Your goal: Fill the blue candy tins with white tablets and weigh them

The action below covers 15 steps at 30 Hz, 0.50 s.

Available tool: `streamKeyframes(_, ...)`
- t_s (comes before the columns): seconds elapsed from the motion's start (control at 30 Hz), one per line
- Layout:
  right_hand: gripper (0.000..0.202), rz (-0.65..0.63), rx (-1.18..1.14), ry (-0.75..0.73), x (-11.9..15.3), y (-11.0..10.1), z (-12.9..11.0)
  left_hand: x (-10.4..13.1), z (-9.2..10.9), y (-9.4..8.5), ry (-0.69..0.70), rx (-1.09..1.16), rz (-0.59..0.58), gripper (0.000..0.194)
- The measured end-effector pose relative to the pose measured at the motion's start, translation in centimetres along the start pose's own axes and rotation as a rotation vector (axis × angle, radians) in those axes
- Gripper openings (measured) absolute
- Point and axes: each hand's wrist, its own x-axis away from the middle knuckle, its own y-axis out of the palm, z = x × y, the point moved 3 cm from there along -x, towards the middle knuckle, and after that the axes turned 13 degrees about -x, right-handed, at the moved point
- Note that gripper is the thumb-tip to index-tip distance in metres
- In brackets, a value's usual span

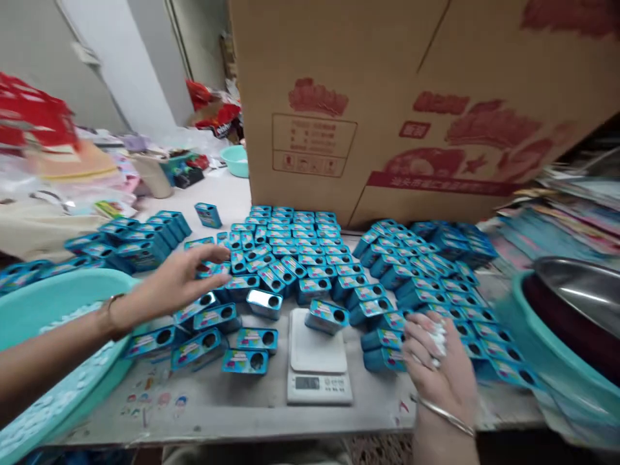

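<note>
My left hand [196, 274] reaches over the left group of blue tins [242, 282], its fingers apart and nothing seen in it. On the right, my right hand [436, 355] is curled, palm up, around small white pieces [438, 339], beside the right-hand rows of tins. Between the hands sits a white digital scale [317, 361]; its reading is too blurred to tell. One blue tin [328, 315] stands on the back of the scale's plate. Many similar tins, each with a dark round opening on top, stand packed together behind it.
A turquoise basin [104, 281] of white pieces is at the left. Another turquoise basin [526, 323] holding a metal bowl [581, 290] stands at the right. Behind the tins rises a large cardboard box [378, 39]. Bags and clutter fill the back left; the table's edge [242, 429] is in front.
</note>
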Motion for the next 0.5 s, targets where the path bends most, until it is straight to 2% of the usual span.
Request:
streamKeyframes(0.1, 0.007, 0.031, -0.149, 0.027, -0.9, 1.1, 1.4, 0.7, 8.6, 2.7, 0.351, 0.020, -0.077, 0.060)
streamKeyframes(0.17, 0.009, 0.011, -0.150, 0.032, -1.5, 2.0, 2.3, 0.1, 13.3, 4.6, 0.483, 0.044, -0.091, 0.064)
streamKeyframes(0.23, 0.013, -0.017, -0.132, 0.025, -2.0, 2.7, 3.0, -1.2, 16.7, 6.5, 0.552, 0.064, -0.087, 0.068)
streamKeyframes(0.33, 0.016, -0.033, -0.113, -0.007, -2.6, 3.2, 3.8, -3.5, 19.3, 9.1, 0.565, 0.048, -0.094, 0.072)
streamKeyframes(0.4, 0.018, -0.013, -0.103, -0.032, -2.9, 3.4, 4.4, -4.5, 19.7, 10.5, 0.536, 0.041, -0.135, 0.069)
streamKeyframes(0.5, 0.019, 0.010, -0.078, -0.060, -3.5, 3.8, 5.2, -4.7, 19.4, 11.9, 0.495, 0.084, -0.201, 0.049)
